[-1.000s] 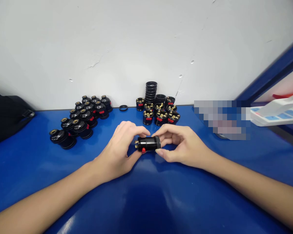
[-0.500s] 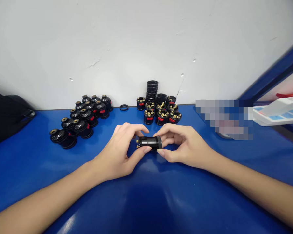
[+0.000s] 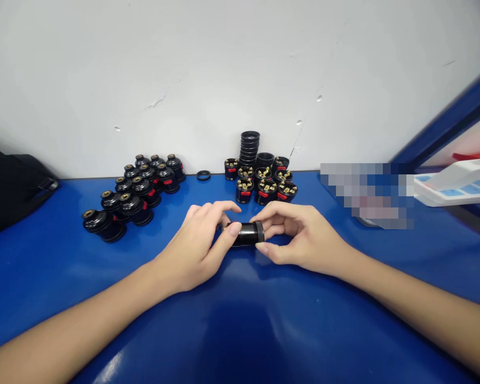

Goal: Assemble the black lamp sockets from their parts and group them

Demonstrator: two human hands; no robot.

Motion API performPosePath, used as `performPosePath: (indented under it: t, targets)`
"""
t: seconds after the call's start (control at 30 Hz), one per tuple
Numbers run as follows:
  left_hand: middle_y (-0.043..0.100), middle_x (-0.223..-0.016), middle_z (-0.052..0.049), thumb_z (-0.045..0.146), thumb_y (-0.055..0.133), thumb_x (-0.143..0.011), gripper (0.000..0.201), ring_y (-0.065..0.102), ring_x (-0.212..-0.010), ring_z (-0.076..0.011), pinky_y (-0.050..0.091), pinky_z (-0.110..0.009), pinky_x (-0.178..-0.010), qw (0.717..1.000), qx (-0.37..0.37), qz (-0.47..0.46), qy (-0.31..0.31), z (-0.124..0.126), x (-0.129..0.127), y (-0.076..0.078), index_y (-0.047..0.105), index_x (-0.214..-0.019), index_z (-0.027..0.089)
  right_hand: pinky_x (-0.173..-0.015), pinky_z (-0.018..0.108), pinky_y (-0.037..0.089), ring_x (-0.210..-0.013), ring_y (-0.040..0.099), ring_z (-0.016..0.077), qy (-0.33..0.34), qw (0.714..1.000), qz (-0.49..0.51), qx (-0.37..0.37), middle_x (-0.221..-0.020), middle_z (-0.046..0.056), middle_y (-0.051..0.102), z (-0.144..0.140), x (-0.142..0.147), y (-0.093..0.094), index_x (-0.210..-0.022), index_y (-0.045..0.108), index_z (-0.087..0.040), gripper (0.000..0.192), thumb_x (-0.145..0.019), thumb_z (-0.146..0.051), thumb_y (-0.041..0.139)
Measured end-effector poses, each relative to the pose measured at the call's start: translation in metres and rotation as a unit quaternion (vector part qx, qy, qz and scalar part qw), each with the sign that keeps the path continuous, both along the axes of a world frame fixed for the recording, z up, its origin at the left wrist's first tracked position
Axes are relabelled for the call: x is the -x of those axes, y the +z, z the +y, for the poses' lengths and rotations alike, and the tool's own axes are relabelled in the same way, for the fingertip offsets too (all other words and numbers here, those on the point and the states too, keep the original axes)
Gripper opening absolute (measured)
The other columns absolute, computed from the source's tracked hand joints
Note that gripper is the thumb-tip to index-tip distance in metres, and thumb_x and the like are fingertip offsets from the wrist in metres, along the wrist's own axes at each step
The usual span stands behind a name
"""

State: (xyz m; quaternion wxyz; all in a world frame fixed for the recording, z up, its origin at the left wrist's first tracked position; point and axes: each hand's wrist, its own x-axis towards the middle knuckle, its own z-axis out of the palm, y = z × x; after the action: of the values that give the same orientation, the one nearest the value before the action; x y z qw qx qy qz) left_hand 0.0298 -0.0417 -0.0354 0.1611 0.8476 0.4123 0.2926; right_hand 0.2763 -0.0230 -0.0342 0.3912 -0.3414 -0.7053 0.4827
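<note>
A black lamp socket [image 3: 247, 234] lies on its side between my hands, just above or on the blue table. Round its right end sits a dark ring [image 3: 260, 232]. My right hand [image 3: 304, 234] is closed on that end, thumb below and fingers above. With its thumb over the socket's left end, my left hand [image 3: 200, 242] grips it from the other side; its index finger is raised off. The left fingers partly hide the brass terminals at that end.
Capped sockets [image 3: 135, 209] stand in rows at the left. Behind my hands are open sockets with brass terminals [image 3: 266, 192], a stack of black rings [image 3: 249, 149] and one loose ring [image 3: 203, 175]. A black bag [image 3: 12, 186] lies far left, a white tray [image 3: 456, 192] right.
My left thumb has moved left and up over the socket's terminal end, covering part of it. My right hand keeps its grip in nearly the same place.
</note>
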Motion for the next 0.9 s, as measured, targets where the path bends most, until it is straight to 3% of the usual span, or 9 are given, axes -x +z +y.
performPosePath:
  t: [0.17, 0.3, 0.4, 0.5, 0.57, 0.63, 0.73, 0.9]
  targets:
    - [0.067, -0.113, -0.004, 0.030, 0.064, -0.106, 0.038, 0.061, -0.103, -0.0228, 0.045, -0.040, -0.093, 0.999, -0.016, -0.045, -0.025, 0.001, 0.003, -0.004, 0.047, -0.140, 0.028, -0.075, 0.029, 0.073, -0.075, 0.083, 0.0205, 0.000, 1.000, 0.008, 0.018, -0.086, 0.003, 0.083, 0.002, 0.000, -0.003, -0.097, 0.075, -0.020, 0.032, -0.070, -0.020, 0.093]
    - [0.065, -0.115, -0.003, 0.015, 0.075, -0.097, 0.047, 0.058, -0.105, -0.0208, 0.044, -0.036, -0.094, 0.992, -0.086, -0.069, -0.062, 0.004, 0.004, -0.007, 0.047, -0.133, 0.027, -0.074, 0.028, 0.072, -0.075, 0.083, 0.0200, 0.004, 0.999, 0.016, 0.029, -0.086, 0.004, 0.083, 0.004, -0.001, -0.004, -0.096, 0.074, -0.020, 0.031, -0.071, -0.018, 0.092]
    - [0.064, -0.121, -0.004, 0.026, 0.081, -0.096, 0.053, 0.057, -0.110, -0.0230, 0.042, -0.038, -0.097, 0.992, -0.099, -0.047, -0.056, 0.004, 0.003, -0.004, 0.047, -0.137, 0.028, -0.075, 0.029, 0.072, -0.075, 0.084, 0.0205, 0.006, 1.000, 0.014, 0.024, -0.086, 0.004, 0.084, 0.003, 0.000, -0.003, -0.096, 0.074, -0.020, 0.032, -0.071, -0.017, 0.092]
    - [0.069, -0.120, -0.004, 0.046, 0.066, -0.107, 0.048, 0.059, -0.110, -0.0248, 0.039, -0.042, -0.099, 0.999, -0.008, -0.028, -0.019, 0.001, 0.000, 0.001, 0.044, -0.145, 0.028, -0.076, 0.029, 0.072, -0.077, 0.084, 0.0209, 0.002, 1.000, 0.006, 0.024, -0.087, 0.004, 0.084, 0.001, 0.000, -0.001, -0.096, 0.075, -0.020, 0.032, -0.070, -0.017, 0.093]
    - [0.073, -0.108, -0.001, 0.042, 0.045, -0.116, 0.031, 0.062, -0.104, -0.0238, 0.036, -0.043, -0.098, 0.999, 0.048, -0.022, -0.010, 0.000, -0.001, 0.004, 0.045, -0.143, 0.027, -0.076, 0.029, 0.072, -0.077, 0.084, 0.0208, 0.003, 1.000, 0.002, 0.021, -0.088, 0.004, 0.084, 0.000, 0.001, 0.000, -0.097, 0.075, -0.019, 0.031, -0.071, -0.019, 0.093]
    - [0.073, -0.098, 0.001, 0.036, 0.039, -0.117, 0.026, 0.063, -0.100, -0.0230, 0.035, -0.043, -0.097, 0.998, 0.064, -0.021, -0.016, 0.000, -0.001, 0.004, 0.048, -0.139, 0.026, -0.076, 0.029, 0.072, -0.076, 0.084, 0.0204, 0.004, 1.000, -0.001, 0.017, -0.087, 0.004, 0.084, -0.001, 0.001, 0.000, -0.097, 0.075, -0.019, 0.030, -0.072, -0.020, 0.092]
    - [0.072, -0.100, 0.001, 0.032, 0.051, -0.113, 0.026, 0.063, -0.097, -0.0217, 0.037, -0.041, -0.095, 0.998, 0.039, -0.031, -0.026, 0.001, 0.000, 0.001, 0.049, -0.138, 0.027, -0.075, 0.028, 0.071, -0.074, 0.083, 0.0190, 0.008, 1.000, -0.002, 0.024, -0.085, 0.003, 0.083, 0.000, 0.001, -0.001, -0.097, 0.075, -0.019, 0.030, -0.072, -0.020, 0.092]
    - [0.066, -0.114, -0.001, 0.021, 0.076, -0.098, 0.042, 0.059, -0.103, -0.0199, 0.043, -0.035, -0.091, 0.995, -0.042, -0.069, -0.051, 0.004, 0.002, -0.004, 0.050, -0.131, 0.027, -0.074, 0.025, 0.070, -0.074, 0.081, 0.0168, 0.002, 0.999, 0.009, 0.043, -0.084, 0.003, 0.081, 0.003, -0.002, -0.004, -0.096, 0.074, -0.019, 0.032, -0.070, -0.020, 0.093]
